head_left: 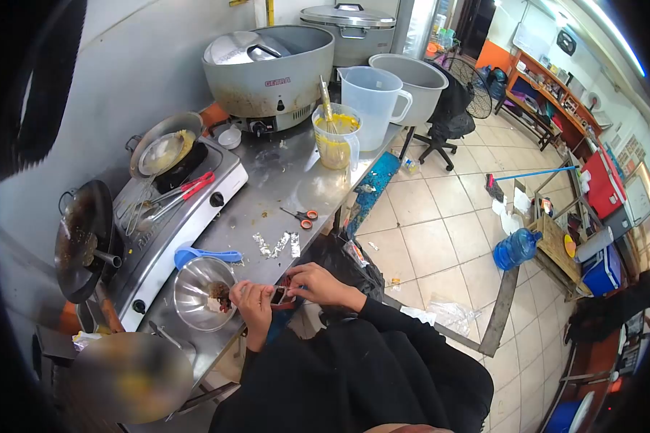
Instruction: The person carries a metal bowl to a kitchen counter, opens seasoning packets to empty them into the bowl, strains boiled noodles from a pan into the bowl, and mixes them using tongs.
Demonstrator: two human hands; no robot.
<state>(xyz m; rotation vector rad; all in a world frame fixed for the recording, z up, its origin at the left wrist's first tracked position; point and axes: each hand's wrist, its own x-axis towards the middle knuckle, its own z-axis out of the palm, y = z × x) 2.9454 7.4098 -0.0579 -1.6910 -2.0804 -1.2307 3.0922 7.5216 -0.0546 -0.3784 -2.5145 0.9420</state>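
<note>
Round silver metal mixing bowl [187, 289], containing brown and white ingredients [219, 297]. Just right of the bowl, the left hand [253, 307] pinches a small dark packet with a pale edge [278, 294]; the right hand [316, 284], fingers bent, grips the packet's side away from the bowl. Blue plastic spoon [220, 255] along the bowl's far rim; torn silver foil pieces [295, 245] beyond the bowl, to its right.

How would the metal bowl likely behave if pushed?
The bowl looks like shiny metal, so it is probably stiff. Holding only a small heap, it may feel light. The smooth-looking counter may let it slide.
</note>
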